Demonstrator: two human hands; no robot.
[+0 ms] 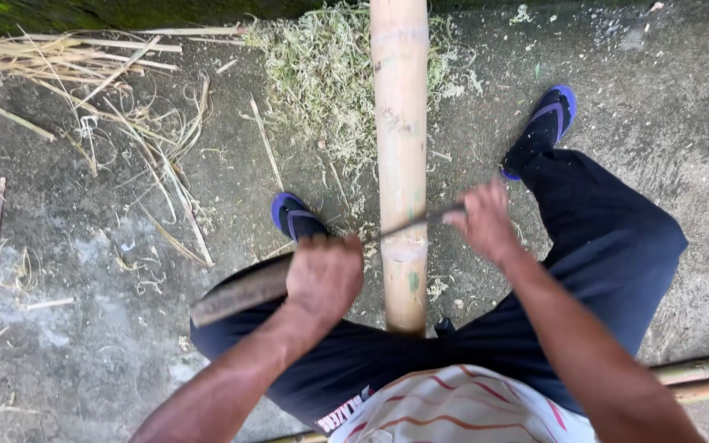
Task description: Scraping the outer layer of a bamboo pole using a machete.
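Both hands are clenched on one long blade (416, 221) laid across the bamboo pole (400, 156) that runs between them: the left hand (324, 277) grips the wooden handle (240, 297), the right hand (486, 221) pinches the far tip. The scraping should go best, I judge, with even pressure from each side, the edge kept shallow and the pole steadied between the legs. The pole's top is cut off, its near end is hidden at the lap, and the blurred blade's edge is hard to read.
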